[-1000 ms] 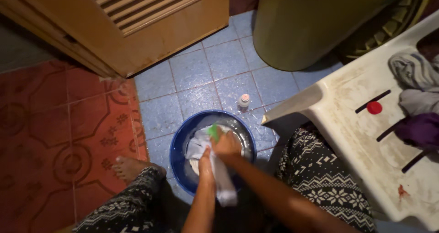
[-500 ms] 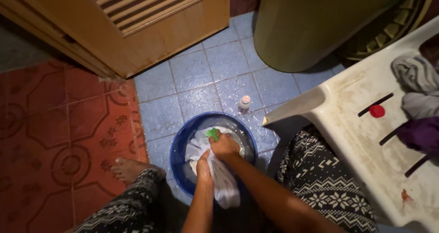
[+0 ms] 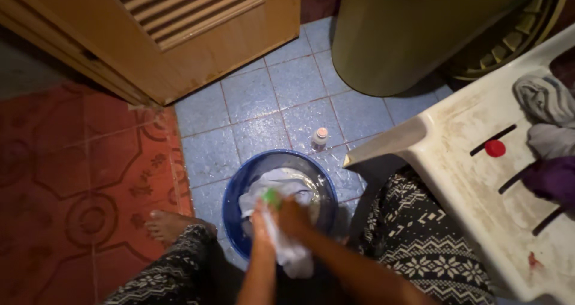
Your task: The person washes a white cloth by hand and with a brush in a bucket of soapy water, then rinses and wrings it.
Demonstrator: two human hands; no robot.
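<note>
Both hands squeeze a white cloth [image 3: 281, 245] over a blue tub [image 3: 235, 191]. The left hand [image 3: 260, 218] grips the cloth, and the right hand [image 3: 293, 215] presses a green brush [image 3: 271, 197] on it. A small bottle [image 3: 319, 138] stands just past the tub.

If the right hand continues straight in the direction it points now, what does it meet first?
The right hand points up and left across the blue basin. It would probably first meet the white cloth already at its fingers, then the basin's far rim; depth is unclear.
</note>
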